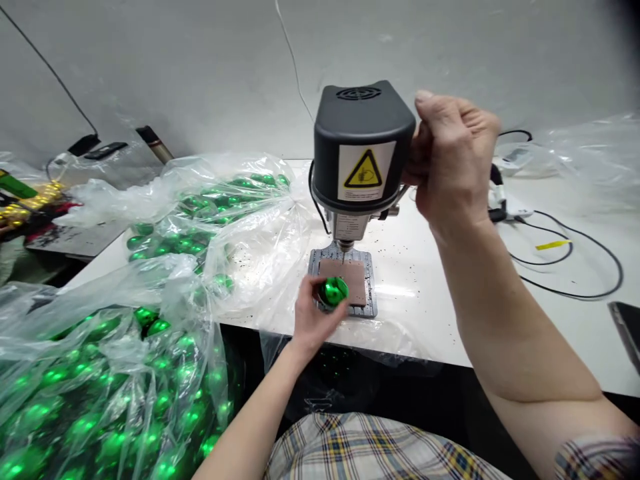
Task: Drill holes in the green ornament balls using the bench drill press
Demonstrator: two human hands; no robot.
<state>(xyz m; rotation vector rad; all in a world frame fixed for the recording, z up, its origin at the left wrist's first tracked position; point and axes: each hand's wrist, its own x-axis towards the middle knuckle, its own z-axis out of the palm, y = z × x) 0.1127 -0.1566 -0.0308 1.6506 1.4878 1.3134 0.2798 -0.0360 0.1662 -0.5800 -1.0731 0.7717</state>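
My left hand (315, 310) grips a shiny green Christmas ball (334, 291) between thumb and fingers. It holds the ball over the front of a brown pad (357, 287) on the grey base plate (371, 293) of a small bench drill press (345, 227). The drill bit (343, 255) points down, apart from the ball and slightly behind it. My right hand (453, 150) is closed beside the black motor housing (365, 113), at the upper end of the press's feed lever (401, 195). Its fingers mostly hide the lever's grip.
Clear plastic bags of green balls (180, 247) lie on the white table (425, 320), and a large bag (110, 393) fills the lower left. Dark shavings dot the tabletop. A black cable (607, 293) loops on the right, near a dark device (627, 327).
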